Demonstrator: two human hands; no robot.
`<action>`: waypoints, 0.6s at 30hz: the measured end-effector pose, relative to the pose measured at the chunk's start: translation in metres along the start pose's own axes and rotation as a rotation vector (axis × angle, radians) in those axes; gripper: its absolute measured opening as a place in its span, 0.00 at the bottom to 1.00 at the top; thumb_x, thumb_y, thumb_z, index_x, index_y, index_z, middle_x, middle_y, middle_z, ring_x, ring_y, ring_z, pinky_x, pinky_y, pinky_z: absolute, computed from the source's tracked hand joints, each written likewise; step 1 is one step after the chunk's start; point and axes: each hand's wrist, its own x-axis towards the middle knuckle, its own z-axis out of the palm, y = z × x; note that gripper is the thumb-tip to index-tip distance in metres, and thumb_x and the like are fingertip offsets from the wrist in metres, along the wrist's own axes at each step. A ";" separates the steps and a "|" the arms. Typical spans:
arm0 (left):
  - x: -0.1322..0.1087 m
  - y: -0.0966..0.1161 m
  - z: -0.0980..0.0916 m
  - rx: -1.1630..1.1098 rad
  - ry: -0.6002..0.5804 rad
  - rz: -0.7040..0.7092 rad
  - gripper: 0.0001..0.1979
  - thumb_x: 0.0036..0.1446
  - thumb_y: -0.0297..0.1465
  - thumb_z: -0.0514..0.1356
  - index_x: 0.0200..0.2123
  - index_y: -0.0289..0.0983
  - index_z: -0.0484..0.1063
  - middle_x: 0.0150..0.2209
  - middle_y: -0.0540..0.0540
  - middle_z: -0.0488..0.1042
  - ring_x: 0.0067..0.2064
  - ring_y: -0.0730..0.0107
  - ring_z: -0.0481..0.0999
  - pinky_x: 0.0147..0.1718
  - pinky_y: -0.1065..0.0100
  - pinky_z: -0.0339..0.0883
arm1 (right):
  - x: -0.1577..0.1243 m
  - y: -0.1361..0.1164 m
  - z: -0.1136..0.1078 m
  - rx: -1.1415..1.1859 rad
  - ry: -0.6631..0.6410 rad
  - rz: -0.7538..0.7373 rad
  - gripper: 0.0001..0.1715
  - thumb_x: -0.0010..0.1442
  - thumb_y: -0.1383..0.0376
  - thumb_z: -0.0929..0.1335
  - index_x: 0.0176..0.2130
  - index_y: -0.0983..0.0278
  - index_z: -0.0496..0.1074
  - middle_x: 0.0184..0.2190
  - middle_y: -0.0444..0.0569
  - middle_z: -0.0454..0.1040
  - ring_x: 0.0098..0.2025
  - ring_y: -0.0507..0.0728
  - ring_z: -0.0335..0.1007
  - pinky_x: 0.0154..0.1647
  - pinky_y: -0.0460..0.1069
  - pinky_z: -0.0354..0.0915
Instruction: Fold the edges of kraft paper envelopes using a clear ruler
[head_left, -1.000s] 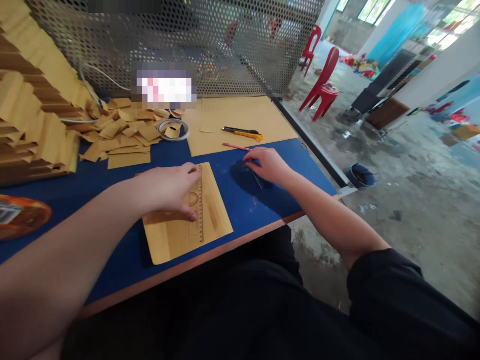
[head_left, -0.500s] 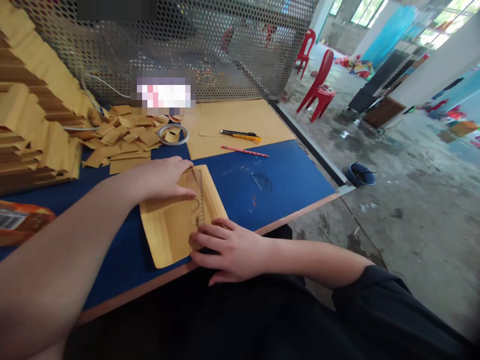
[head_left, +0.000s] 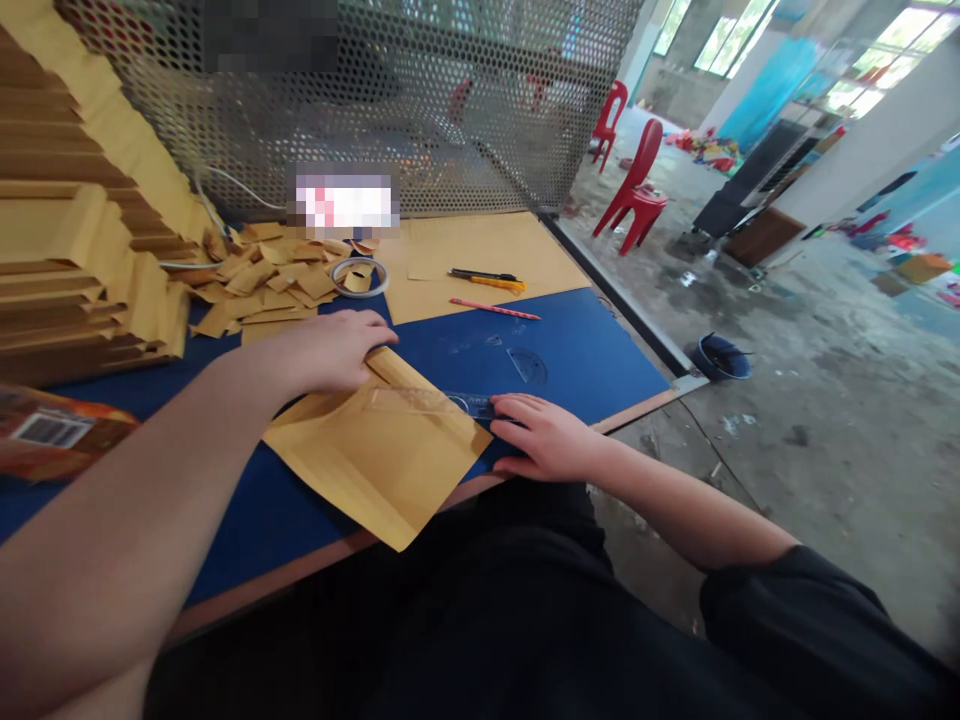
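Note:
A brown paper envelope [head_left: 390,465] lies turned on the blue tabletop, its near corner reaching the table's front edge. My left hand [head_left: 341,350] has its fingers curled over the envelope's far end, gripping it. A clear plastic ruler [head_left: 420,402] lies crosswise over the envelope's far part, its right end out over the blue surface. My right hand [head_left: 547,437] closes its fingers on that right end. Just beyond it rest a clear protractor [head_left: 527,366] and a pink pencil [head_left: 495,309].
Stacked brown envelopes [head_left: 90,270] rise at the left, beside loose paper scraps [head_left: 270,270] and a tape roll [head_left: 360,278]. A yellow and black cutter [head_left: 487,280] sits on a brown sheet [head_left: 540,250]. An orange packet [head_left: 52,432] lies near my left forearm. Perforated metal screen [head_left: 420,120] stands behind.
The ruler has swung from lengthwise to crosswise, its near end moving right with my right hand. The envelope has turned, its near end shifting right. My left hand stays at the far end.

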 end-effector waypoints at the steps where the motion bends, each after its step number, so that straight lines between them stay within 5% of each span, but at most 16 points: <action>1: 0.001 0.002 0.001 -0.018 -0.016 0.086 0.34 0.53 0.38 0.58 0.64 0.42 0.78 0.69 0.41 0.76 0.68 0.47 0.74 0.66 0.53 0.68 | 0.000 0.004 -0.002 0.007 -0.003 0.011 0.18 0.74 0.55 0.72 0.52 0.67 0.78 0.55 0.68 0.78 0.59 0.68 0.79 0.62 0.65 0.77; 4: 0.006 0.003 0.004 -0.035 -0.051 0.194 0.31 0.57 0.36 0.56 0.62 0.43 0.79 0.68 0.41 0.77 0.66 0.53 0.77 0.64 0.57 0.69 | -0.003 0.008 -0.007 0.015 0.006 0.028 0.15 0.75 0.57 0.71 0.52 0.66 0.78 0.52 0.65 0.79 0.56 0.66 0.80 0.60 0.64 0.78; 8: 0.010 -0.005 0.005 -0.034 -0.024 0.152 0.26 0.61 0.40 0.55 0.58 0.43 0.81 0.58 0.39 0.82 0.58 0.50 0.81 0.53 0.57 0.73 | -0.018 0.000 -0.006 0.035 0.062 0.026 0.20 0.74 0.52 0.72 0.53 0.66 0.79 0.50 0.63 0.80 0.56 0.67 0.79 0.60 0.65 0.78; 11: 0.014 -0.017 0.008 -0.086 -0.018 0.182 0.26 0.60 0.45 0.58 0.58 0.44 0.81 0.59 0.40 0.81 0.59 0.51 0.80 0.56 0.58 0.72 | -0.037 -0.010 -0.004 0.057 0.109 0.004 0.23 0.72 0.51 0.73 0.56 0.66 0.79 0.49 0.62 0.80 0.56 0.67 0.79 0.60 0.64 0.80; 14: 0.017 -0.026 0.011 -0.145 -0.022 0.235 0.27 0.58 0.49 0.61 0.56 0.44 0.82 0.62 0.42 0.79 0.61 0.52 0.78 0.61 0.60 0.69 | -0.054 -0.018 -0.005 0.059 0.179 0.038 0.19 0.74 0.61 0.72 0.62 0.62 0.77 0.48 0.59 0.81 0.54 0.65 0.81 0.57 0.61 0.82; 18: 0.017 -0.025 0.013 -0.165 -0.001 0.248 0.24 0.63 0.47 0.57 0.53 0.40 0.82 0.57 0.43 0.80 0.58 0.56 0.80 0.58 0.63 0.69 | -0.068 -0.020 -0.010 0.032 0.256 0.097 0.31 0.73 0.74 0.67 0.71 0.57 0.70 0.45 0.57 0.82 0.48 0.63 0.83 0.51 0.56 0.83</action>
